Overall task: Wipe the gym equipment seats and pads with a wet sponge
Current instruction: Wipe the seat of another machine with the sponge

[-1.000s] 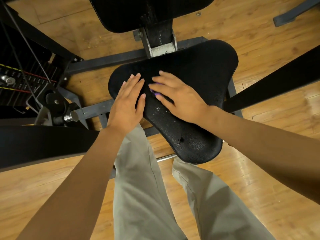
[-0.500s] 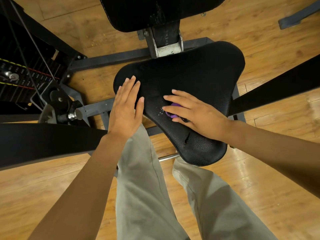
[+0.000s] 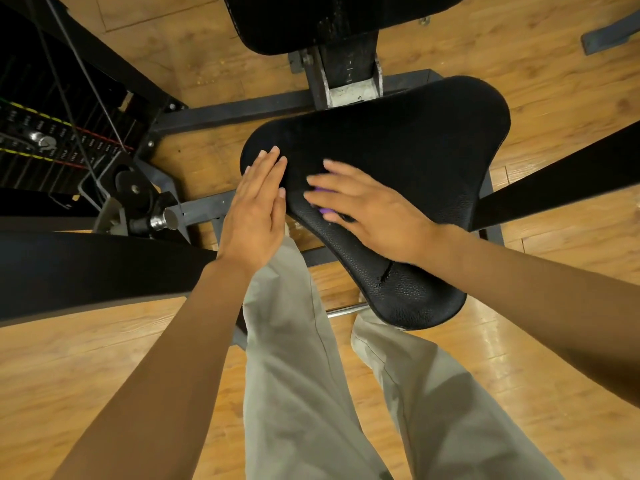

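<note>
The right hand [image 3: 374, 211] lies flat on the black seat [image 3: 398, 161], fingers spread and blurred, pressing down on a purple sponge [image 3: 323, 211]. Only slivers of the sponge show between the fingers; its shape and size are hidden. The left hand [image 3: 254, 216] rests palm down on the seat's left edge, fingers straight and close together, holding nothing. A small dark mark [image 3: 385, 271] near the right wrist may be a tear. The back pad [image 3: 311, 19] is cut off at the top.
</note>
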### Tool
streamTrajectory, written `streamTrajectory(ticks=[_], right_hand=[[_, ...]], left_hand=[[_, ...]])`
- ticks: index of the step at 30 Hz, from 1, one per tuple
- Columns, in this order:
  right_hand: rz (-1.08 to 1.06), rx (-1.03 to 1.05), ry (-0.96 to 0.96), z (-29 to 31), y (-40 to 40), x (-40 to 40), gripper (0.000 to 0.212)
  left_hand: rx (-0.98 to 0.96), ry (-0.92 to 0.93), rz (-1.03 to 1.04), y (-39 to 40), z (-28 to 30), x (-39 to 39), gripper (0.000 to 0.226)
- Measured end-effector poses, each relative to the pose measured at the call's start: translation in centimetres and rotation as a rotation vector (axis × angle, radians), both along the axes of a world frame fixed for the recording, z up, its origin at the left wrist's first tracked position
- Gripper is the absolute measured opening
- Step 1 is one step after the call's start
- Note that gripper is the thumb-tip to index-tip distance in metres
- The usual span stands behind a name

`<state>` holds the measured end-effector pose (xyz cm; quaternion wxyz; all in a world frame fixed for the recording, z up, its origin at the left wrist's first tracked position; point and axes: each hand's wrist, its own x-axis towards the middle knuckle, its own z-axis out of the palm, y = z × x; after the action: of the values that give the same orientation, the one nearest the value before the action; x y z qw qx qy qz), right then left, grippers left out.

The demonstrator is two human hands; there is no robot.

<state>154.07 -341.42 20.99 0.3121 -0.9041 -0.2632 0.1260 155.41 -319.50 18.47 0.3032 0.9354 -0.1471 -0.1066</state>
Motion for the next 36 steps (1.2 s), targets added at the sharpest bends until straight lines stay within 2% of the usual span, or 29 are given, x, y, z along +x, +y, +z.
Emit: streamTrajectory(ticks=[4, 9, 14, 17, 22, 25, 30, 36], right_hand=[[0.158, 0.008, 0.034, 2.0, -3.5, -4.6, 0.038], [0.241, -0.03, 0.024, 1.7, -4.1, -4.2, 0.036], [0.14, -0.071, 0.039, 0.9, -0.7, -1.4, 0.039], [0.009, -0.068, 0.004, 0.1, 2.5, 0.9, 0.037], [-0.213, -0.09, -0.079, -1.5, 6.4, 3.1, 0.045], [-0.189, -0.039, -0.112, -1.6, 5.8, 2.3, 0.04], [-0.024, 0.021, -0.019, 0.5, 1.7, -1.6, 0.036], [-0.057, 0.033, 0.058, 1.9, -2.0, -6.2, 0.035]], left_hand=[[0.0, 0.021, 0.008, 0.2, 0.0, 0.0, 0.046], [-0.002, 0.028, -0.006, 0.4, 0.2, 0.0, 0.046], [-0.032, 0.041, 0.039, 0.6, 0.2, -0.3, 0.047], [-0.063, 0.05, 0.027, 0.9, 0.1, -0.3, 0.05], [-0.09, 0.041, 0.032, 1.3, -0.1, -0.2, 0.051], [-0.093, 0.043, 0.029, 1.4, -0.1, -0.2, 0.049], [-0.106, 0.042, 0.038, 1.4, 0.3, -0.3, 0.047], [-0.136, 0.08, 0.078, 1.2, 0.7, -0.2, 0.046]])
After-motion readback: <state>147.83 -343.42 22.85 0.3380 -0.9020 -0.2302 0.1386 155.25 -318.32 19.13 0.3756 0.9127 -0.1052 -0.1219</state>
